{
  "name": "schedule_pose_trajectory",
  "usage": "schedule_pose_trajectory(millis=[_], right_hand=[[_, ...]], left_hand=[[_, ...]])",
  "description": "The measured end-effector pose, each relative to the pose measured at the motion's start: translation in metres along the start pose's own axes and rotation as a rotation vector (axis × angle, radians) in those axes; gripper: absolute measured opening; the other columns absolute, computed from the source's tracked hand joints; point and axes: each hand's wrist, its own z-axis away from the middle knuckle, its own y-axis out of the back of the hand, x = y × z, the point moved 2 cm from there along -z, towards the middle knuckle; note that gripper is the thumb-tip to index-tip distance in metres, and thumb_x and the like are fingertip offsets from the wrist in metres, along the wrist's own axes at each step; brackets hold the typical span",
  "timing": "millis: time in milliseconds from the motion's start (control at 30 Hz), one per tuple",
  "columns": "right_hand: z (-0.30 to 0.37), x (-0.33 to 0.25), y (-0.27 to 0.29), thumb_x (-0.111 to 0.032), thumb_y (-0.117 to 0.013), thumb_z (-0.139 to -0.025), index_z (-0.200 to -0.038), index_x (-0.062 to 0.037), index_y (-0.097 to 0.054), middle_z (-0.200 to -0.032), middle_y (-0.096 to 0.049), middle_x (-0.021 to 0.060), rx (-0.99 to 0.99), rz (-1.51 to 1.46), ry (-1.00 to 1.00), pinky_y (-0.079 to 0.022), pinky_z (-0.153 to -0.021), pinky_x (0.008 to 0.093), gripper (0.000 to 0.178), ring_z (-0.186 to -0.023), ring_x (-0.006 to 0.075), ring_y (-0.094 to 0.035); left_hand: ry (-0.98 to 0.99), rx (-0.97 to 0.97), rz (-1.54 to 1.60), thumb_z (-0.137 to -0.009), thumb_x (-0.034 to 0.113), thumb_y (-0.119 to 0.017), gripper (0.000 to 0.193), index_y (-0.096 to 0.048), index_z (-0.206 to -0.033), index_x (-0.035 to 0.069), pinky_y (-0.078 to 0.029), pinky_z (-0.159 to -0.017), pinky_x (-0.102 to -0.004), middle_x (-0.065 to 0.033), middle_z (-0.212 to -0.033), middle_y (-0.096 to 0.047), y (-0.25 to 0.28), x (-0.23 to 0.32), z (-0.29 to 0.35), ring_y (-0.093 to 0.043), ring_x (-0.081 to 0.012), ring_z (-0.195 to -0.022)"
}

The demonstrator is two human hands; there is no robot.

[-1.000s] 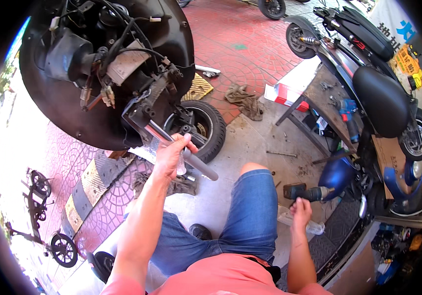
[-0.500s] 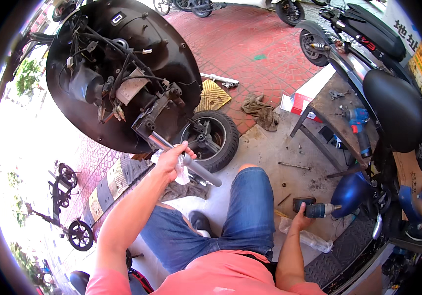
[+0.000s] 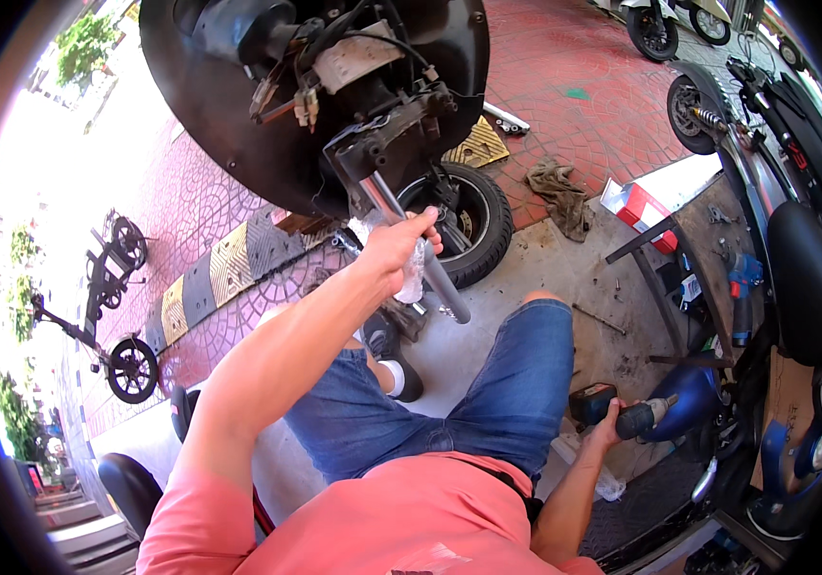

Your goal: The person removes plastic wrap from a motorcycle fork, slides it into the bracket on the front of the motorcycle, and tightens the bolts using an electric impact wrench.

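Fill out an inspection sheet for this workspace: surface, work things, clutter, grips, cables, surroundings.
Surface: concrete floor with dark stains; red paving beyond.
Work things: grey tube with clear plastic film, angled down from the dark body shell; cordless drill.
Clutter: brown rag, red-and-white box and thin rod on the ground.
Grips: left grip closed around the tube; right grip closed on the drill's handle.
Cables: exposed wires and connectors at the shell; where they lead, cannot tell.
Surroundings: low bench with a blue-and-red power tool; black-seated scooter at right.
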Motion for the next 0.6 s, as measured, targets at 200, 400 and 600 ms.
schedule_pose_trajectory(millis=[200,400,600], right_hand=[[0.018,-0.123,-0.014,0.000,-0.063,-0.085,-0.132,0.0056,-0.060,-0.107,-0.068,0.0094,-0.404,-0.032,0.149,-0.047,-0.093,0.0334,0.047,-0.091,0.0167,-0.059],[0.031,-0.256,-0.076,-0.005,-0.056,-0.093,-0.139,0.0090,-0.055,-0.139,-0.065,0.0243,-0.593,-0.035,0.342,-0.049,-0.078,0.0291,0.048,-0.080,0.0156,-0.061],[0.061,-0.315,-0.131,-0.003,-0.060,-0.085,-0.152,0.0075,-0.043,-0.139,-0.061,0.0333,-0.666,-0.111,0.468,-0.055,-0.074,0.0300,0.070,-0.079,0.0192,-0.066]], left_hand=[[0.041,0.072,-0.060,-0.095,0.031,-0.083,0.031,-0.065,-0.092,0.006,-0.060,-0.070,-0.0346,-0.0071,-0.082,-0.068,-0.009,0.003,0.004,-0.070,-0.0208,-0.075],[0.004,0.034,-0.076,-0.092,0.039,-0.084,0.042,-0.063,-0.102,0.005,-0.057,-0.068,-0.0339,-0.0080,-0.086,-0.070,-0.012,0.002,0.005,-0.070,-0.0194,-0.077],[0.042,0.026,-0.140,-0.090,0.045,-0.085,0.044,-0.064,-0.107,0.010,-0.051,-0.065,-0.0385,-0.0045,-0.088,-0.071,-0.011,0.000,0.002,-0.070,-0.0173,-0.080]])
